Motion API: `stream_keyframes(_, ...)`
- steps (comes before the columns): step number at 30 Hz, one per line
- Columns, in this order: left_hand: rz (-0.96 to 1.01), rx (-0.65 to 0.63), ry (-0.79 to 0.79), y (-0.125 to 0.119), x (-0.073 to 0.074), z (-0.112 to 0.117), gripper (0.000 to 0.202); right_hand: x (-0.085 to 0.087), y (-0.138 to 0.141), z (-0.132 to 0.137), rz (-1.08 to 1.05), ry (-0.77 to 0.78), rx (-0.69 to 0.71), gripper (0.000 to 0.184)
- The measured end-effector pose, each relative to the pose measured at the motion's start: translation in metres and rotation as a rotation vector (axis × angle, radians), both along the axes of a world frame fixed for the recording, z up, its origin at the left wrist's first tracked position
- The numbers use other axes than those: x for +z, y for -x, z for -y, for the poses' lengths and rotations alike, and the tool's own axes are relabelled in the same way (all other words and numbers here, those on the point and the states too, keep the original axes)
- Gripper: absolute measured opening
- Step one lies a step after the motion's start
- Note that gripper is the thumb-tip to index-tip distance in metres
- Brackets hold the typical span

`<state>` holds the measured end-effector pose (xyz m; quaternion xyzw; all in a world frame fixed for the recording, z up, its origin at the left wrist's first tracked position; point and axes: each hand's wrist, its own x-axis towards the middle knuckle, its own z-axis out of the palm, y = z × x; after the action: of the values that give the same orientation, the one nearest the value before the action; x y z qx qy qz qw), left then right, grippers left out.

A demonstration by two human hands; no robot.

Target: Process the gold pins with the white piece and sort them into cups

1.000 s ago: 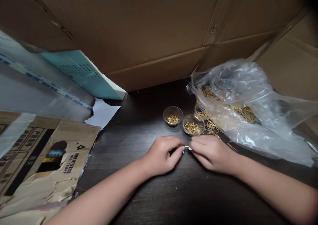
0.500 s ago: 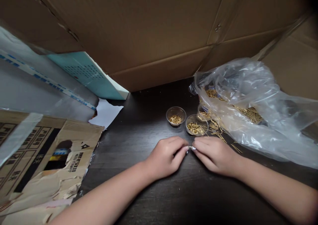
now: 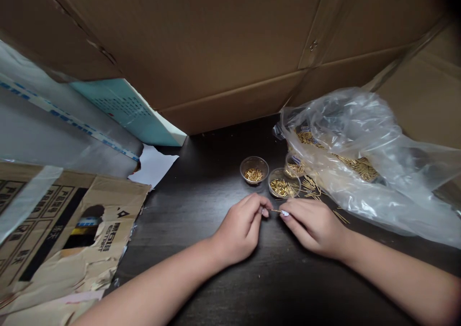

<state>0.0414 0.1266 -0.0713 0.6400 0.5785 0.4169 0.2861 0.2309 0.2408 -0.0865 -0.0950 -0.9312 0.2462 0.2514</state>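
Over the dark table my left hand [image 3: 241,227] and my right hand [image 3: 315,226] face each other, fingertips a short gap apart. A thin gold-coloured metal pin [image 3: 276,211] spans that gap. The right thumb and fingers pinch its right end. Its left end reaches the pinched fingertips of my left hand, which hide whatever small piece they hold. Just beyond the hands stand a clear plastic cup [image 3: 254,162] with short gold pieces, another cup [image 3: 298,187] of such pieces, and a third cup [image 3: 290,159] with gold pins, partly under plastic.
Loose gold pins [image 3: 310,187] lie beside the cups. At the right spreads a clear plastic bag [image 3: 370,119] with many pins inside. Cardboard walls [image 3: 230,47] close off the back. On the left are a torn carton [image 3: 118,191], a white paper [image 3: 158,163] and a light-blue box [image 3: 122,107].
The fingertips have moved slightly apart, the left hand a little to the left. More of the gold pin shows between them. The view has shifted slightly.
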Motion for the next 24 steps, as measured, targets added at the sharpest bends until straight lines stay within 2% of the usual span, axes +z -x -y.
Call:
stream_keyframes(4, -0.047, -0.018, -0.030, -0.0018, 0.0060, 0.0008, 0.015, -0.0013, -0.0005, 0.0006, 0.007, -0.036, 0.007, 0.017)
stream_keyframes(8, -0.102, -0.024, -0.057, -0.0038, 0.0041, 0.0010, 0.007, -0.0010, -0.0002, 0.0005, 0.008, -0.051, 0.020, 0.017)
stream_keyframes(14, -0.091, 0.021, -0.118, -0.0030, 0.0024, 0.0003, 0.011, -0.0030, -0.0007, 0.0006, -0.042, -0.010, 0.030, 0.017)
stream_keyframes(20, -0.043, 0.067, -0.182, -0.0025, 0.0040, 0.0014, 0.008, -0.0059, -0.0066, -0.0007, -0.102, -0.050, 0.020, 0.041)
stream_keyframes(24, -0.035, 0.065, -0.166, -0.0041, 0.0040, 0.0012, 0.008, -0.0033, -0.0072, -0.0020, -0.103, -0.130, 0.032, 0.033)
